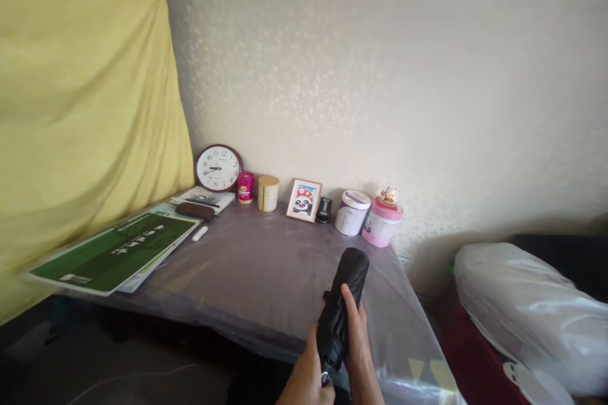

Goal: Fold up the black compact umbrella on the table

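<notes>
A folded black umbrella (344, 294) points away from me over the near right part of a table (251, 266) covered in clear plastic. My right hand (360, 345) wraps its lower half, thumb lying along the fabric. My left hand (308, 372) grips the handle end at the bottom edge of the view. Both hands are partly cut off by the frame.
Along the wall stand a round clock (218, 168), a red tin (246, 187), a yellow tin (268, 193), a panda picture frame (304, 200), a white tub (352, 212) and a pink jar (382, 221). Green board (114, 252) lies at left. Yellow curtain (80, 107) hangs left; white plastic bag (522, 304) at right.
</notes>
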`<action>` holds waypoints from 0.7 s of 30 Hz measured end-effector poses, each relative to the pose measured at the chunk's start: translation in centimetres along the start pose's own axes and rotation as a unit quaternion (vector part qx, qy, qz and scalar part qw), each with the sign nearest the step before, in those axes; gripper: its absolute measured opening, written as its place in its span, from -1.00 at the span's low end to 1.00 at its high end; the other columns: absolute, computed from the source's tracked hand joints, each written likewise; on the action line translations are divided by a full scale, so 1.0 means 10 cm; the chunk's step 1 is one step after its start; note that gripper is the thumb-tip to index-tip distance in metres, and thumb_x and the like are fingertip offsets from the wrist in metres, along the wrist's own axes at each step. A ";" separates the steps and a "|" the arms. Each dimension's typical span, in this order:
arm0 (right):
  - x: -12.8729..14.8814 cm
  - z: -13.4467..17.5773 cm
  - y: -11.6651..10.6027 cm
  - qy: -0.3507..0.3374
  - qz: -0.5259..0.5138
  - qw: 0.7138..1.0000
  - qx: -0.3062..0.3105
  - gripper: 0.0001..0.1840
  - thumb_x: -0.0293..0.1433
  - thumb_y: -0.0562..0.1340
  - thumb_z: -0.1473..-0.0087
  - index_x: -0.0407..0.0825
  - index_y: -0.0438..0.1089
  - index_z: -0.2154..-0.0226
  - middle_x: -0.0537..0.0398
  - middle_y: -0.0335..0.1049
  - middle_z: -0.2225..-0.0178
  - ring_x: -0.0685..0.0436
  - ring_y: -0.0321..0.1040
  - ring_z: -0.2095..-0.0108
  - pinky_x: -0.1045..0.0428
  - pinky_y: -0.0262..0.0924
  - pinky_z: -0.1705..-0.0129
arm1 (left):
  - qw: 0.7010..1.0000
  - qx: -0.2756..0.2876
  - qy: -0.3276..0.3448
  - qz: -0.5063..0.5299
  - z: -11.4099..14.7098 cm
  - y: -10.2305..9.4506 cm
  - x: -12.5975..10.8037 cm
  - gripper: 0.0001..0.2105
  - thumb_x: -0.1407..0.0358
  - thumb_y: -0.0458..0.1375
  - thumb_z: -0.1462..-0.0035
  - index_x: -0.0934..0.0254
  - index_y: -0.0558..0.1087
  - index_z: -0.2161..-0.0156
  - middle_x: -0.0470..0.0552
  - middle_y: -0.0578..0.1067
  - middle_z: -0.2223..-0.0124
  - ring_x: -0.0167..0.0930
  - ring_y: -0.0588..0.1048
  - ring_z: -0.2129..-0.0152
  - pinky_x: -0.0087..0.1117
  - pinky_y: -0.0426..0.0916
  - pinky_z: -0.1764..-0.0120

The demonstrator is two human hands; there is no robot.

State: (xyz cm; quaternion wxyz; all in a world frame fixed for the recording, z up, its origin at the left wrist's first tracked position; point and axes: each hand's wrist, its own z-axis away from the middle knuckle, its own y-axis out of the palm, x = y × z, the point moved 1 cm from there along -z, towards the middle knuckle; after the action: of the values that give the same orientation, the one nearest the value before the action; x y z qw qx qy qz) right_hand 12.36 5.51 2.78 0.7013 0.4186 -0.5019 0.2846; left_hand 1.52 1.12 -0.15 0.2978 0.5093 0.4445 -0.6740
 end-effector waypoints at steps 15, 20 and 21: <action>0.01 0.04 0.00 0.023 0.029 0.999 -0.001 -0.43 -0.06 0.33 0.24 -0.07 0.37 0.20 0.15 0.46 0.51 -0.11 0.39 0.50 0.05 0.27 0.48 | 0.995 -0.017 -0.021 -0.097 0.05 -0.01 0.06 -0.13 0.53 0.05 0.20 0.26 -0.25 -0.24 0.23 0.06 -0.23 -0.24 0.33 0.00 -0.35 0.21 0.03; 0.00 0.06 -0.01 0.083 -0.012 0.996 0.023 -0.42 0.01 0.29 0.25 -0.14 0.40 0.32 0.10 0.43 0.59 -0.12 0.36 0.57 0.02 0.25 0.54 | 0.995 0.072 -0.035 0.065 0.12 -0.11 -0.08 -0.17 0.46 0.02 0.13 0.21 -0.30 -0.24 0.04 0.46 0.19 -0.39 0.48 0.38 -0.36 0.33 0.25; 0.00 0.06 -0.01 0.086 -0.018 0.995 0.038 -0.42 0.03 0.28 0.24 -0.15 0.41 0.34 0.09 0.42 0.60 -0.12 0.35 0.58 0.02 0.25 0.55 | 0.985 0.105 -0.055 0.124 0.14 -0.12 -0.12 -0.19 0.44 0.00 0.09 0.22 -0.32 -0.24 -0.05 0.46 0.34 -0.42 0.46 0.50 -0.35 0.35 0.31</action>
State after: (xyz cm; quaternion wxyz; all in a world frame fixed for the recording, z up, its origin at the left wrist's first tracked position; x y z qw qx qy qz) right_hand 12.17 4.88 2.87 0.7306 0.4281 -0.4207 0.3254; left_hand 0.24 0.36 1.45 0.3477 0.5510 0.2882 -0.7018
